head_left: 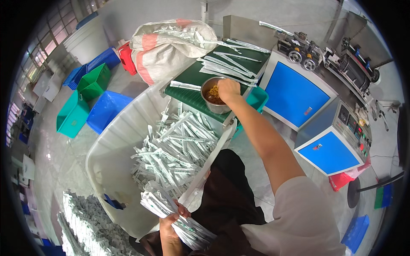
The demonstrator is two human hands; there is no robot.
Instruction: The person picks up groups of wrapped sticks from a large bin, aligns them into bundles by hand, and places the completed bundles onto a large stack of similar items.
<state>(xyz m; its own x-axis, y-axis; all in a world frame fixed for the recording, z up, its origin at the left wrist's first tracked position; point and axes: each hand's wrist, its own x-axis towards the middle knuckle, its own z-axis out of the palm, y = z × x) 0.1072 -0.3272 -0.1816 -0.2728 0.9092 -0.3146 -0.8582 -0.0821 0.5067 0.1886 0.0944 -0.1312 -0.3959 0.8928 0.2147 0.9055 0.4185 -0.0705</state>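
Note:
My left hand (173,219) grips a thick bundle of long, thin wrapped packets (192,228) over my lap. Up ahead, my right hand (229,89) reaches over the rim of a round metal bowl (217,108); its fingertips are hidden, so I cannot tell whether they hold anything. Yellow and brown rubber bands (214,93) lie in the bowl, which stands on the end of a green conveyor belt (189,97). More wrapped packets (224,68) lie across the belt. Between me and the belt, a large white plastic tub (110,140) holds a heap of loose packets (179,144).
A full woven sack (163,57) leans beside the belt. Blue and green bins (72,113) stand on the floor at left, near stacked packets (89,224) at lower left. To the right are a blue-doored machine cabinet (294,92) and a control box (333,147).

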